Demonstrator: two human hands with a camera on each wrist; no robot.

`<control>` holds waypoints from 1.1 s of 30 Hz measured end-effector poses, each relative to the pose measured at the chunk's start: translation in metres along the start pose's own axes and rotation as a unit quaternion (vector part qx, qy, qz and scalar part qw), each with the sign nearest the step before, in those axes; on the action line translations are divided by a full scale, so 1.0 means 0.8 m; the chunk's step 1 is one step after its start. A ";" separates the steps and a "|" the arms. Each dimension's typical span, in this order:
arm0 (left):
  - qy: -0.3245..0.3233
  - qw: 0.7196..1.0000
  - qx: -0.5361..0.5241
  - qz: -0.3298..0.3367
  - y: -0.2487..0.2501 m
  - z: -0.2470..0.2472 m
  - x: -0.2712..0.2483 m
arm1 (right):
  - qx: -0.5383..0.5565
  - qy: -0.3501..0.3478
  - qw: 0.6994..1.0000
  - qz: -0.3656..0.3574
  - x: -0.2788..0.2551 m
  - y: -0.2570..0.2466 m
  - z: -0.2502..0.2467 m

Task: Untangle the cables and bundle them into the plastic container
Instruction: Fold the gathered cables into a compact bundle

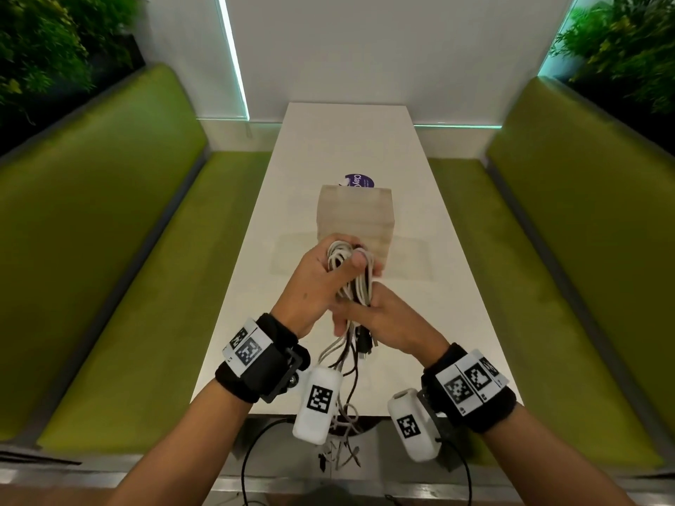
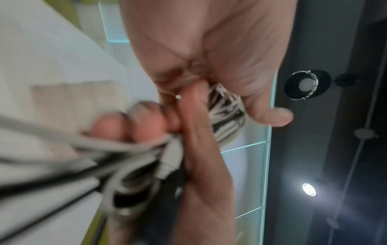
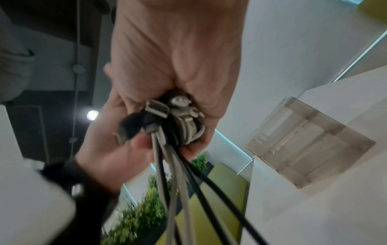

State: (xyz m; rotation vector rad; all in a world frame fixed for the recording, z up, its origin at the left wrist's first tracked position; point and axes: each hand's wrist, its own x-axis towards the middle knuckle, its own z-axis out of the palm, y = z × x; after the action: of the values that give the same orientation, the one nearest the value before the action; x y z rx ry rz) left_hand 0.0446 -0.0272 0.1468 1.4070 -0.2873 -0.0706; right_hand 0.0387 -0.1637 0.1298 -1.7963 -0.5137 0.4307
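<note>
I hold the cables [image 1: 350,275] as one mixed bundle of white, grey and black leads above the near half of the white worktop [image 1: 420,199], clear of its surface. My left hand [image 1: 321,283] grips the upper part of the bundle, fingers curled round the looped white strands and the thumb pressed across the front of them. My right hand [image 1: 387,319] grips the same bundle just below, fingers closed round it, the two hands touching one another. In the right wrist view the plug ends [image 3: 167,112] sit bunched at the heel of my right hand [image 3: 167,66], and several grey and black leads run down out of the fist. In the left wrist view my left hand [image 2: 199,58] is closed round the striped bundle [image 2: 226,114], with the fingertips [image 2: 111,126] of the other hand just beside it; that picture is blurred. Loose tails hang from the bundle past the near edge of the worktop, between the two wrist cameras.

The plastic container [image 1: 356,217] stands upright on the worktop just beyond my hands, translucent and box-shaped; whether anything lies in it I cannot tell. A round purple sticker [image 1: 359,181] shows on the worktop at its far side. Green benches [image 1: 120,220] flank the worktop left and right.
</note>
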 end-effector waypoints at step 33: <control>-0.101 0.985 -0.053 -0.127 -0.028 -0.045 -0.039 | -0.121 0.066 0.987 -0.086 -0.008 -0.079 -0.088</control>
State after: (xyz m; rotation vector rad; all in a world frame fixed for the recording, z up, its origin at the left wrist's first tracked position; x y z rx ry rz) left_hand 0.0257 0.0100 0.1148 1.3255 -0.2667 -0.4349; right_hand 0.0631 -0.2086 0.2100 -1.9770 -0.6431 0.1341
